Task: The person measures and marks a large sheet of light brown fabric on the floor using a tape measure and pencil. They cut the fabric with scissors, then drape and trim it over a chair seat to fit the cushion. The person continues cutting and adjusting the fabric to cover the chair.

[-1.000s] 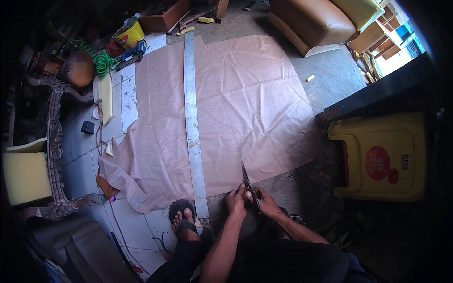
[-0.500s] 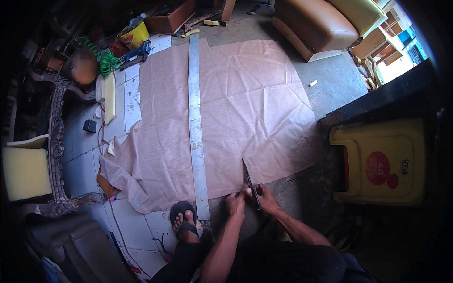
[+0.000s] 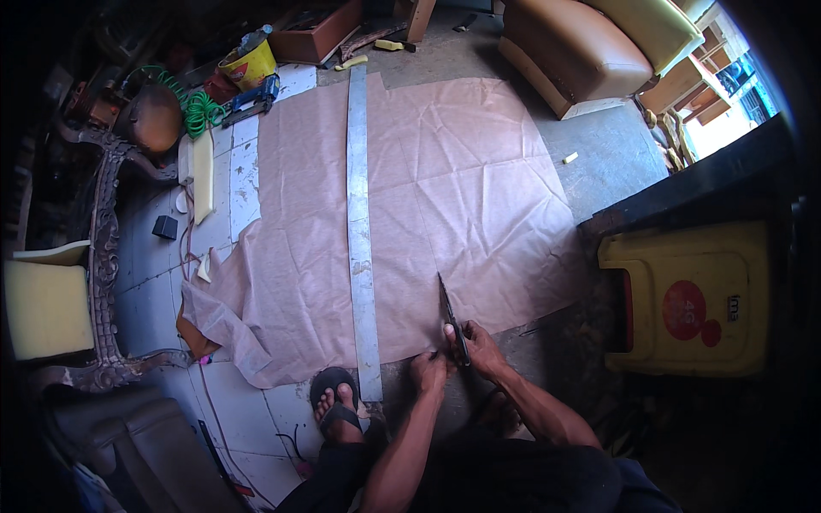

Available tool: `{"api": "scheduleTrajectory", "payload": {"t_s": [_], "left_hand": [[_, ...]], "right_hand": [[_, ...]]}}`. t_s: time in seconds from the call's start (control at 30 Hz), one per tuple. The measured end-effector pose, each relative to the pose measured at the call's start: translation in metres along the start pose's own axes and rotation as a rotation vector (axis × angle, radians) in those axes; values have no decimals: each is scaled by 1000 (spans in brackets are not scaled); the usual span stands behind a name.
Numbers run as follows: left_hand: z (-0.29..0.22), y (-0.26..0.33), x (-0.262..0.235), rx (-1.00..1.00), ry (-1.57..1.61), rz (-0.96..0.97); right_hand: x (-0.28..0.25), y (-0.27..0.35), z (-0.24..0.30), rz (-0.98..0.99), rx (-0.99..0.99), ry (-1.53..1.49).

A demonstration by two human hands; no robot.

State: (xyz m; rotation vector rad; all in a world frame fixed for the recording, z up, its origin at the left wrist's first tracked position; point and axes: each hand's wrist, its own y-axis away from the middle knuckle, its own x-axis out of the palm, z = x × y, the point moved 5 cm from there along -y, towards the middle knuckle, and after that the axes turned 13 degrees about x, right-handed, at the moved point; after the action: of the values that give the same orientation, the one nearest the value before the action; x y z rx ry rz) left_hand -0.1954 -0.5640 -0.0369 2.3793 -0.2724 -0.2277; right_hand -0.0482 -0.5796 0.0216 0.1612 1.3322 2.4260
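The scissors are lying with their blades over the near edge of the pink fabric, just right of the long metal straightedge. The right hand is closing around the handles, and the left hand is gripping the fabric's edge beside it, between the scissors and the straightedge. Compared with a second ago, the hands and scissors are sitting at much the same spot on the edge. A sandalled foot is resting left of the straightedge's near end; a yellow plastic stool is standing well right of it
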Motion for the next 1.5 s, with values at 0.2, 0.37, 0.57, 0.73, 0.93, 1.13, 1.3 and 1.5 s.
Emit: {"api": "scheduleTrajectory", "payload": {"t_s": [0.2, 0.37, 0.57, 0.73, 0.93, 1.13, 1.3, 1.5], "left_hand": [[-6, 4, 2, -14, 33, 21], [-4, 3, 1, -23, 19, 32], [-10, 7, -1, 121, -109, -123], [-45, 51, 5, 686, -684, -366], [-56, 66, 33, 1168, -1012, -21], [-28, 49, 28, 934, -1177, 258], [-21, 48, 29, 942, -1258, 253], [-17, 48, 29, 937, -1311, 261]], "right_hand": [[1, -9, 12, 16, -1, -45], [-2, -20, 20, 1, 2, 19], [2, -24, 28, 15, -28, -17], [-3, -15, 36, 64, 33, -91], [-8, -22, 49, 199, 88, -239], [-7, -31, 43, 121, 26, -74], [0, -41, 48, 2, -44, -6], [4, -66, 77, 18, -95, -62]]}}
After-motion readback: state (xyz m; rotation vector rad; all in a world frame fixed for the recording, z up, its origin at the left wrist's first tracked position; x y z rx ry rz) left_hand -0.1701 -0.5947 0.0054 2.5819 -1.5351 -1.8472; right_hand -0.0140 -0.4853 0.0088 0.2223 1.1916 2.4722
